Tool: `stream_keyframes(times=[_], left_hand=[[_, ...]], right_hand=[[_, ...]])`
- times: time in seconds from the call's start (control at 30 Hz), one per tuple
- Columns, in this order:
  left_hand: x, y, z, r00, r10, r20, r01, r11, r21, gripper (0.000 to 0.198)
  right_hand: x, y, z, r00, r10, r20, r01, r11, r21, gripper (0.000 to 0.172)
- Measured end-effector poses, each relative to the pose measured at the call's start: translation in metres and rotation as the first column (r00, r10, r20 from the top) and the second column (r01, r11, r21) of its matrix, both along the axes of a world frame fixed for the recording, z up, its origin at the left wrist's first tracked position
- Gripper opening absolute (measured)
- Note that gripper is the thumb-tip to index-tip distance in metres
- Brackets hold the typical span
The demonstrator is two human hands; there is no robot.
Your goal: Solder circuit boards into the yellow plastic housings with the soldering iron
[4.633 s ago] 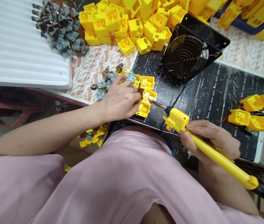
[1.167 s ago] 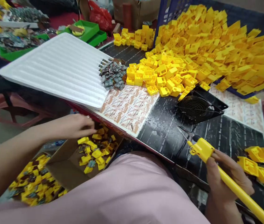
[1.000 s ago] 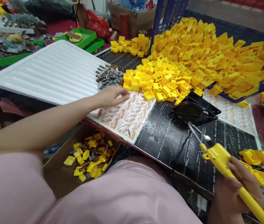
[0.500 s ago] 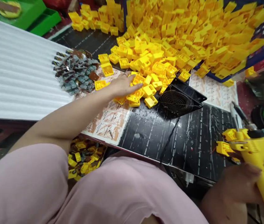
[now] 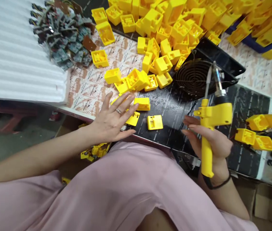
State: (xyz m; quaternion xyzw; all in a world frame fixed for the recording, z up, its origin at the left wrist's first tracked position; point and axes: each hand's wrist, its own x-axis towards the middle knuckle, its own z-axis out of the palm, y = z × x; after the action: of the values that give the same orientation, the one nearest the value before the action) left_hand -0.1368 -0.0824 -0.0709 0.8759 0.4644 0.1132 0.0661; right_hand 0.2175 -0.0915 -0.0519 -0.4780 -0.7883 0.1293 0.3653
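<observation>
My left hand (image 5: 111, 122) lies flat with spread fingers at the table's front edge, a ring on one finger. Yellow plastic housings sit under and around its fingertips: one housing (image 5: 133, 119) partly covered by the fingers, a second housing (image 5: 142, 104) just beyond them. Another open housing (image 5: 155, 122) lies apart, between my two hands. My right hand (image 5: 219, 142) grips a yellow soldering gun (image 5: 216, 115) by its handle, its metal tip and a thin feed tube pointing up and away. The tip appears in front of a black fan (image 5: 193, 78).
Heaped yellow housings (image 5: 161, 29) cover the back, spilling from a blue crate (image 5: 258, 45). Small circuit boards (image 5: 70, 38) are piled on a white foam sheet (image 5: 10, 57) at left. Several housings (image 5: 257, 136) with wires lie at right. A box of yellow parts (image 5: 94, 152) stands below the edge.
My left hand has come back from the heap to the front edge, with several housings now near it. My right hand has brought the soldering gun inward and upright. The view has shifted closer.
</observation>
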Motion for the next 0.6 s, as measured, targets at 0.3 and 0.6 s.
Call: stream_keyframes(times=[0.3, 0.6], left_hand=[[-0.019, 0.000, -0.003, 1.000, -0.009, 0.030, 0.005, 0.988, 0.157, 0.064], [-0.018, 0.014, 0.012, 1.000, 0.015, 0.020, -0.014, 0.999, -0.049, 0.049]], right_hand=[[-0.036, 0.014, -0.011, 0.957, 0.278, 0.088, -0.284, 0.956, 0.069, 0.045], [-0.044, 0.018, -0.022, 0.935, 0.334, 0.119, -0.336, 0.942, -0.004, 0.043]])
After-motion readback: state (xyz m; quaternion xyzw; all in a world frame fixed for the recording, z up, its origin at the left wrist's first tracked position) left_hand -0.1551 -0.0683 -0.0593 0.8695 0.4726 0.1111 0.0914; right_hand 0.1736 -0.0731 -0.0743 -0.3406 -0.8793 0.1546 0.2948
